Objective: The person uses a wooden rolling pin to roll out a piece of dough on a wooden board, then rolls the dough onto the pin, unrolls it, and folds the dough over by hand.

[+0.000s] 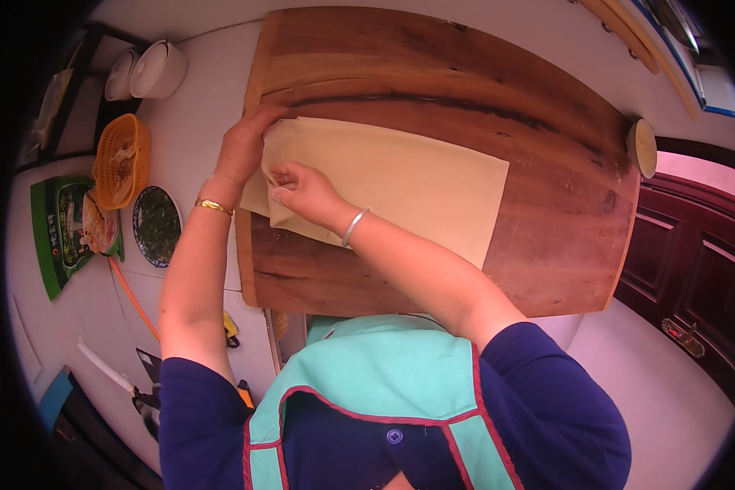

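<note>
A wide, pale yellow sheet of dough (408, 175) lies folded in layers on the brown wooden board (433, 65). At its far left corner is my left hand (242, 149), with bent fingers gripping the edge; the fingertips are partly hidden. My right hand (304, 192) is closer to me, over the sheet's left end. Its fingers are curled and pinch the edge of the upper layer, which is slightly raised there. Below that hand, another layer sticks out to the left.
Left of the board stand white bowls (158, 70), an orange basket (143, 155), a patterned plate of dark greens (158, 227) and a green package (51, 237). A small round bowl (643, 149) is by the board's right edge. A dark red door (694, 261) is at right.
</note>
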Motion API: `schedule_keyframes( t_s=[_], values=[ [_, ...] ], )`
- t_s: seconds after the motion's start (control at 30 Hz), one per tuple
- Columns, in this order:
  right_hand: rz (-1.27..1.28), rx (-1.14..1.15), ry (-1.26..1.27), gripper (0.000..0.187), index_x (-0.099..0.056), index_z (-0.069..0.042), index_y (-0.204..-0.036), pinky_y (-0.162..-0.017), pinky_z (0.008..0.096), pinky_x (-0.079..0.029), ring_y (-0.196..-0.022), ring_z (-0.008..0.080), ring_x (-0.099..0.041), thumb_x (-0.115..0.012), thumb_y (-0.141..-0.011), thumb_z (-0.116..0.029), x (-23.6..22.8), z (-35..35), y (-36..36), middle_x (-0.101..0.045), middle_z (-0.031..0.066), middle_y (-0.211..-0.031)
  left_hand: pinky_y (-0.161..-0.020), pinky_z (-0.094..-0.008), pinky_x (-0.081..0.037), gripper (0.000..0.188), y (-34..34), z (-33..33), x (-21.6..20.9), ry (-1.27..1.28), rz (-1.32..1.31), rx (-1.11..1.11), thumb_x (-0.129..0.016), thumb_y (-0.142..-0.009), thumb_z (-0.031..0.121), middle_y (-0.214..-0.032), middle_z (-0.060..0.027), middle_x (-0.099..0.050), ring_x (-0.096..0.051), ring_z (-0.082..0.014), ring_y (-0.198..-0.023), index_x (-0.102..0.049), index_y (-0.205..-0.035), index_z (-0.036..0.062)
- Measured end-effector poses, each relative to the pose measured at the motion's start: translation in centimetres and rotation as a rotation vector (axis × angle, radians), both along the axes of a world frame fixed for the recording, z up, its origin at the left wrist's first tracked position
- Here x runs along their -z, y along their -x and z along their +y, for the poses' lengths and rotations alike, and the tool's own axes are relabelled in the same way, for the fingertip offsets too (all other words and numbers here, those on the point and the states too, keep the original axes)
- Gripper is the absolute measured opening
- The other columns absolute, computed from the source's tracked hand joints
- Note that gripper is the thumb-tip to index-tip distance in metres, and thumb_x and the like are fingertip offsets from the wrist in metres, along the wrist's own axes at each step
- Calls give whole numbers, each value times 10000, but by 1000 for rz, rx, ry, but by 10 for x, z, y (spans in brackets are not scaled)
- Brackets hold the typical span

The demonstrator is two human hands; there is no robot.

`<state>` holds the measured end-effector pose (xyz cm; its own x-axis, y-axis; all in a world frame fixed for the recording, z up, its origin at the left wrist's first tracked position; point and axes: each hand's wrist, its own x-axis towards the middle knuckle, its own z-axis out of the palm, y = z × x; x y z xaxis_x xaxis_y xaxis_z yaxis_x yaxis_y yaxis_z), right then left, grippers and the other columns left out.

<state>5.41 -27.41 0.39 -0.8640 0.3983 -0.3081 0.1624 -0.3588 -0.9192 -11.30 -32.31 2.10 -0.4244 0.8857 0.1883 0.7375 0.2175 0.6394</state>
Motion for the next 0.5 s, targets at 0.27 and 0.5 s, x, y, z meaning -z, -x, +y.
schedule_keyframes(
  t_s=[0.27, 0.5],
  values=[
    [-142, 164, -874, 268, -625, -44, -1103, -887, 389, -499, -1034, 312, -611, -628, -841, -102, -18, 118, -141, -635, 140, -1112, -886, -391, -483, 254, -32, -7, -8, 55, 91, -218, -581, -845, 5, -1091, -120, -638, -593, -314, -1042, -632, -1087, 62],
    [-506, 185, -1294, 324, -638, -58, -1115, -984, 427, -433, -1152, 303, -545, -676, -816, -178, -11, 208, -209, -624, 145, -1166, -933, -418, -462, 352, -55, 49, -10, 312, 190, 114, -675, -825, 110, -1172, -121, -606, -559, -359, -1088, -605, -1169, 83]
  ],
)
